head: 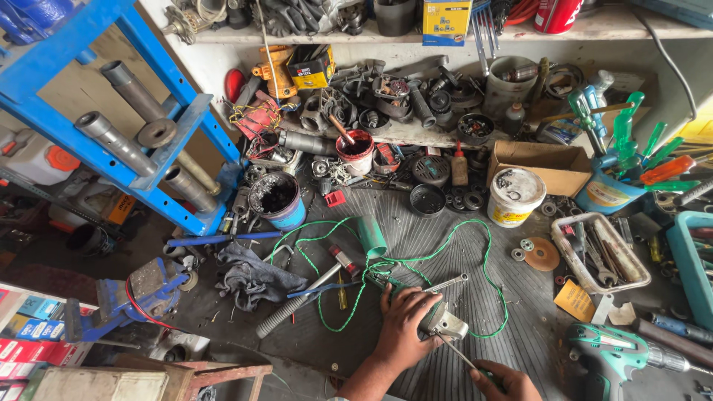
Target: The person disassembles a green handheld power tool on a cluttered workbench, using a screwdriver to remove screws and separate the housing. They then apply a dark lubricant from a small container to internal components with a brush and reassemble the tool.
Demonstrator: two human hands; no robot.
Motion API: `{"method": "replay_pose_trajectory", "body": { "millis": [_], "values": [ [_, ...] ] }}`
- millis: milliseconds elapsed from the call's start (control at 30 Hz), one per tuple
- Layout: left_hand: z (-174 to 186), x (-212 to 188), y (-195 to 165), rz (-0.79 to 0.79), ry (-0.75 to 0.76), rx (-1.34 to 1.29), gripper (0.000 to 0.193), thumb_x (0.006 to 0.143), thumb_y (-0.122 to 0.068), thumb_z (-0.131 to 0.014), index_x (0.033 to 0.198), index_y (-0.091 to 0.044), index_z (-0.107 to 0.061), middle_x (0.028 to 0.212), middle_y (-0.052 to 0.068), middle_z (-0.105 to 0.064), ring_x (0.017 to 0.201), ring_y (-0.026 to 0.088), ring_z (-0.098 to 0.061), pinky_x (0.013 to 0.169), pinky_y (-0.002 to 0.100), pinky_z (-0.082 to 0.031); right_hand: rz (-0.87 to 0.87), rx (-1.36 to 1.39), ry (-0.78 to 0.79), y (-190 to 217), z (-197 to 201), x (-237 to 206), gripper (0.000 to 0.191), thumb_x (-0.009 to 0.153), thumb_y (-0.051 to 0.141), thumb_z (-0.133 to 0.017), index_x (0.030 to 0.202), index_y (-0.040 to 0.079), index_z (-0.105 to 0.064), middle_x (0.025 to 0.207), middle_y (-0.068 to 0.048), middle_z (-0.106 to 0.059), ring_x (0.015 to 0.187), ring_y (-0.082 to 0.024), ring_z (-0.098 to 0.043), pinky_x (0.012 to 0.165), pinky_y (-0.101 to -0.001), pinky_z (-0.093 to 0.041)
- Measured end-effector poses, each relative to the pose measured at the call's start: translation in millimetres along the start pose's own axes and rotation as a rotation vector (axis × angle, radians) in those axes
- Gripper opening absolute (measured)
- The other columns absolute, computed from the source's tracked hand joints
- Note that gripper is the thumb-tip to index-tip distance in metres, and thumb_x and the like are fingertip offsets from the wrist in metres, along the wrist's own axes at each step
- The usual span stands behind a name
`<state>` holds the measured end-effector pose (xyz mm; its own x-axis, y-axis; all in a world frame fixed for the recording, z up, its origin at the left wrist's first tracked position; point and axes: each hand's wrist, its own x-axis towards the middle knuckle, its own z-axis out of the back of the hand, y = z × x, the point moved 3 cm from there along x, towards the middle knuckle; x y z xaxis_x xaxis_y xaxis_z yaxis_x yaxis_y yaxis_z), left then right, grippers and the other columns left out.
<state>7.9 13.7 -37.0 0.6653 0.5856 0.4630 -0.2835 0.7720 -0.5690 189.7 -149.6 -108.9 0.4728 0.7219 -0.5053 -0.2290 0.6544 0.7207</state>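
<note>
My left hand (405, 323) presses down on a small grey metal device (445, 324) lying on the dark ribbed mat (445, 245). A green twisted cable (416, 260) runs from that device and loops across the mat. My right hand (501, 382) at the bottom edge grips a screwdriver (459, 355), its thin shaft slanting up to the device. A hammer (338, 263) with a grey handle lies just left of my left hand.
A green cordless drill (624, 356) lies at the lower right. A wire tray of wrenches (601, 252), a white tub (514, 194), a blue grease bucket (276, 199), a dark rag (252, 276) and a blue vise (141, 297) surround the mat. Cluttered shelves rise behind.
</note>
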Motion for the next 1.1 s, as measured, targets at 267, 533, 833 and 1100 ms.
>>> {"method": "replay_pose_trajectory", "body": {
  "millis": [267, 533, 833, 1100],
  "values": [
    [0, -1, 3, -0.004, -0.021, 0.010, 0.078, 0.075, -0.043, -0.089, 0.142, -0.015, -0.061, 0.133, 0.005, -0.064, 0.136, 0.027, -0.052, 0.123, 0.063, -0.009, -0.155, 1.000, 0.691, -1, -18, -4, 0.038, 0.100, 0.020, -0.067, 0.121, -0.011, -0.070, 0.053, 0.004, -0.054, 0.044, -0.007, -0.052, 0.039, -0.0270, -0.040],
    [8, -3, -10, 0.028, 0.026, 0.041, 0.080, 0.072, -0.038, -0.089, 0.142, -0.014, -0.057, 0.136, 0.008, -0.061, 0.137, 0.029, -0.049, 0.120, 0.063, -0.010, -0.216, 0.743, 0.352, -2, -2, 3, 0.033, 0.095, 0.010, -0.067, 0.121, -0.010, -0.070, 0.065, -0.004, -0.058, 0.053, -0.011, -0.053, 0.050, -0.0311, -0.038],
    [21, -6, -28, 0.052, 0.079, 0.139, 0.088, 0.060, -0.032, -0.093, 0.139, -0.012, -0.058, 0.125, 0.014, -0.053, 0.123, 0.037, -0.049, 0.110, 0.066, -0.017, 0.072, 0.549, 0.056, -16, 23, -5, 0.042, 0.081, 0.012, -0.085, 0.115, 0.000, -0.064, 0.074, -0.006, -0.065, 0.066, -0.012, -0.061, 0.061, -0.0264, -0.043],
    [15, 1, -12, -0.188, 0.170, 0.088, 0.077, 0.061, -0.031, -0.093, 0.127, -0.010, -0.059, 0.130, 0.005, -0.058, 0.124, 0.029, -0.058, 0.115, 0.059, -0.033, 0.147, 0.322, -0.052, 7, 13, 7, 0.051, 0.076, 0.022, -0.091, 0.113, 0.002, -0.061, 0.087, -0.013, -0.080, 0.083, -0.017, -0.073, 0.079, -0.0323, -0.057]
  ]
}}
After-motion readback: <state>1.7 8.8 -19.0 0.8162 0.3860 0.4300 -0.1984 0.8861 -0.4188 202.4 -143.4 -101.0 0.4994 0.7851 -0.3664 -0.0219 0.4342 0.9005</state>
